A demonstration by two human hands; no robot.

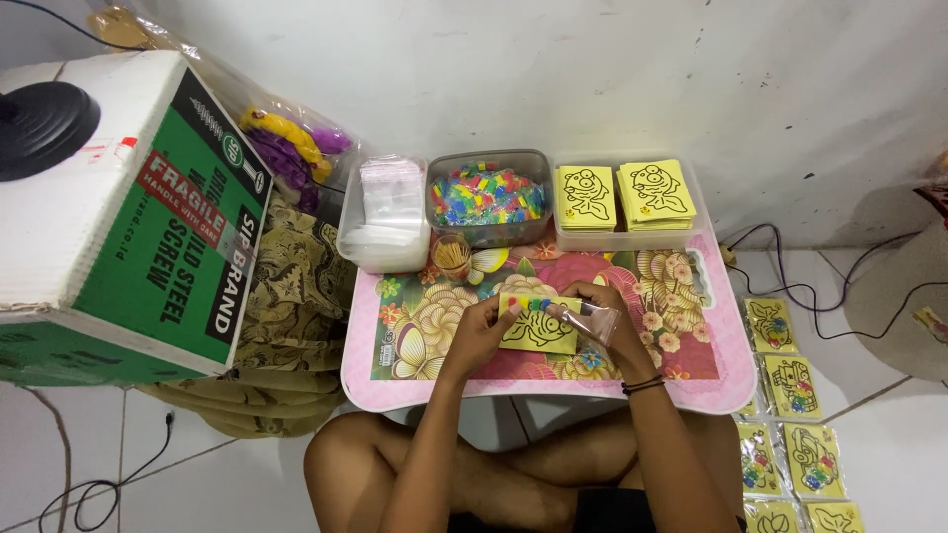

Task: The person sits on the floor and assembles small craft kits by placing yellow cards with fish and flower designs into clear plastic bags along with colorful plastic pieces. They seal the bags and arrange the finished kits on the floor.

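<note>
Step in hand, by the look of it: bagging. Left hand pinching yellow card at its left edge, above counter centre. Right hand closed on clear sleeve, touching card's right end. Coloured bits lying along card top. Next move probably needs sleeve mouth held open, card kept level. Far: tray of beads, card stacks.

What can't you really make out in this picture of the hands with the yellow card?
- Yellow card, head view: its edges are covered by the left hand and right hand.
- Clear bag: too glossy to tell whether the card is partly inside.
- Packed cards on the floor: cut off by the bottom edge.
- Small cup: contents too small.
</note>
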